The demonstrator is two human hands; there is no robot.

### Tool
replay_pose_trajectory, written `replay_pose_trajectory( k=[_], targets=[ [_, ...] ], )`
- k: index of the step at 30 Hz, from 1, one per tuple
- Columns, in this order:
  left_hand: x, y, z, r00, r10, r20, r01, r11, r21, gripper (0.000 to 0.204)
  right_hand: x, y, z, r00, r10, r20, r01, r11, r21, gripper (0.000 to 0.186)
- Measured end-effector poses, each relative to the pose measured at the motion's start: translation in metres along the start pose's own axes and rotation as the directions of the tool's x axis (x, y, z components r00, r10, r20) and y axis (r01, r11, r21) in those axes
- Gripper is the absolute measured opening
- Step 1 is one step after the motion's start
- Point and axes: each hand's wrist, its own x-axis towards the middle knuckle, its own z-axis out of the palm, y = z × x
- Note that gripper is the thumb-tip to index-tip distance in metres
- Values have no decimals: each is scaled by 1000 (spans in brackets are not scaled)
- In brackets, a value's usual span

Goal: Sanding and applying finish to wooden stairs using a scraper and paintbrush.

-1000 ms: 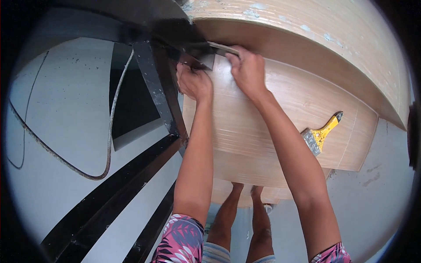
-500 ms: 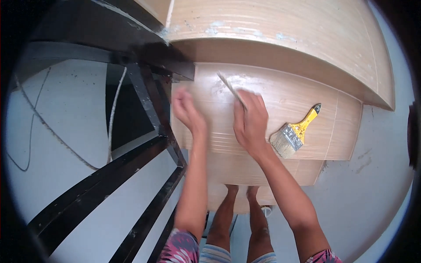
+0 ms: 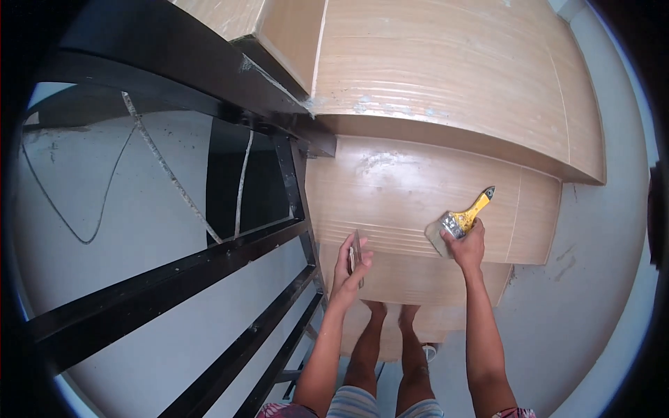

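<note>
We hold a thin flat tool (image 3: 358, 252) in our left hand (image 3: 345, 276), pinched between thumb and fingers (we see it almost edge-on). Our right hand (image 3: 468, 249) is closed on a brush (image 3: 454, 222) with a yellow handle, near its metal band. The brush is at the wood-coloured step (image 3: 446, 184); we cannot tell if they touch. A black railing (image 3: 174, 283) is on our left.
</note>
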Motion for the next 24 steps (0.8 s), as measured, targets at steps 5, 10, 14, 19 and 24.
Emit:
replay_pose_trajectory(
  k=[5,10,14,19,24],
  targets=[
    [-29,-22,-23,999,-37,-36,39,998,44,71,17,1,-2,962,-96,254,-59,839,541,47],
    [-73,-53,-59,981,-124,-151,140,985,99,70,-21,-176,-108,878,-448,-169,396,482,782,28],
    [-99,-82,-54,943,-251,-220,274,958,81,69,42,-280,-107,691,-708,-145,630,491,602,31],
    [-122,-98,-49,941,-283,-183,296,954,49,67,61,-342,-79,649,-761,-3,686,583,436,30],
    [-130,-105,-57,938,-280,-203,299,951,72,69,57,-365,-73,451,-890,-73,878,426,218,21]
  ],
)
